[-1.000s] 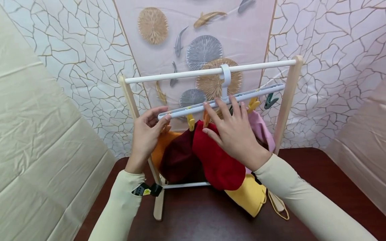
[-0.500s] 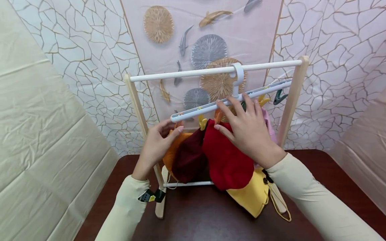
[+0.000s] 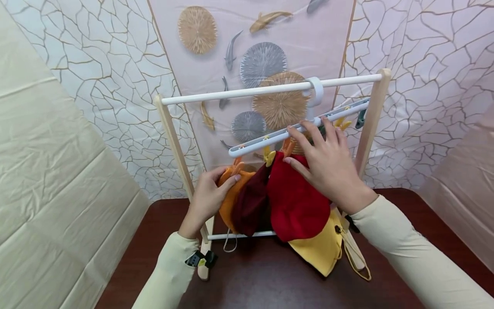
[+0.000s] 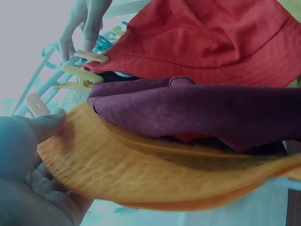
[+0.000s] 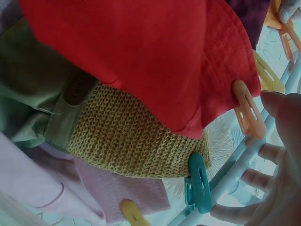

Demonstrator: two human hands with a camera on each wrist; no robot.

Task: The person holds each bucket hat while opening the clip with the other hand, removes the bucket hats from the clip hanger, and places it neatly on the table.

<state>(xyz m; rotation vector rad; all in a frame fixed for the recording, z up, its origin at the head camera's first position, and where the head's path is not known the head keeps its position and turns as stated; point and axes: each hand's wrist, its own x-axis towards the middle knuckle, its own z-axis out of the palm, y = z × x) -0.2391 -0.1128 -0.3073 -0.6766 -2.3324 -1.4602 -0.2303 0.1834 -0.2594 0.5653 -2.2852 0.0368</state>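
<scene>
My left hand (image 3: 208,195) pinches the brim of an orange bucket hat (image 4: 131,165), thumb on top and fingers beneath, beside an orange clip (image 3: 237,163) at the low left end of a pale blue clip hanger (image 3: 278,136). Straight and spread, the fingers of my right hand (image 3: 333,167) touch the hanger's bar near its middle. The right thumb is close to the orange clip (image 5: 249,110) on a red bucket hat (image 3: 299,197). Between the two hats hangs a maroon hat (image 4: 188,110). A tan knitted hat (image 5: 136,136) is behind the red one, near a green clip (image 5: 200,183).
The hanger's hook (image 3: 316,91) sits on the white top rail (image 3: 239,93) of a wooden-sided rack. A yellow hat (image 3: 318,246) with a cord hangs low at right. Olive cloth (image 5: 28,94) and pink cloth (image 5: 51,181) hang further along. The rack stands on a dark table (image 3: 251,279).
The hook has slid right along the rail, and the hanger has shifted right with it. My left hand has moved from the hanger's end down to the orange hat's brim; my right hand moved right.
</scene>
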